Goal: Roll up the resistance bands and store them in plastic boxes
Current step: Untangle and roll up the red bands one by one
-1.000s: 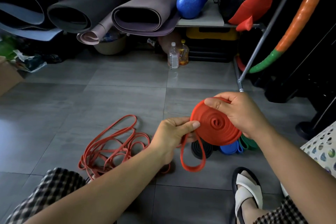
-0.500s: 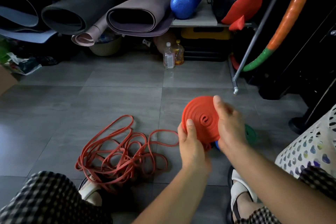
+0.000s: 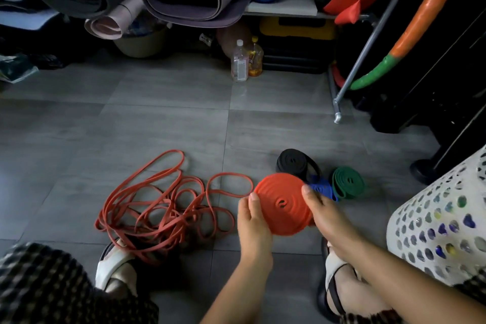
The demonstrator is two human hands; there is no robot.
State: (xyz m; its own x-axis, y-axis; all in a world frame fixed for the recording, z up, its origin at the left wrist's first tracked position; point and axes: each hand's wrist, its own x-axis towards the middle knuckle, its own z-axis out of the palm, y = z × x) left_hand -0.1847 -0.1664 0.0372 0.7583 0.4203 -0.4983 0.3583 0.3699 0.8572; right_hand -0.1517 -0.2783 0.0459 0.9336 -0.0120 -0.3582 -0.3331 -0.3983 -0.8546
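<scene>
A left hand (image 3: 253,221) and right hand (image 3: 326,216) clasp opposite edges of the rolled red band (image 3: 282,204) above the floor (image 3: 157,126), each grip pinching it, likely so the coil cannot spring loose. A black roll (image 3: 294,162), blue roll (image 3: 322,188) and green roll (image 3: 347,183) lie just beyond; a tangle (image 3: 157,208) of unrolled bands waits at left, a basket (image 3: 441,218) at right.

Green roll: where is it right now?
In the head view the green roll lies on the floor, right of centre, beside the blue roll and left of the white basket.
</scene>
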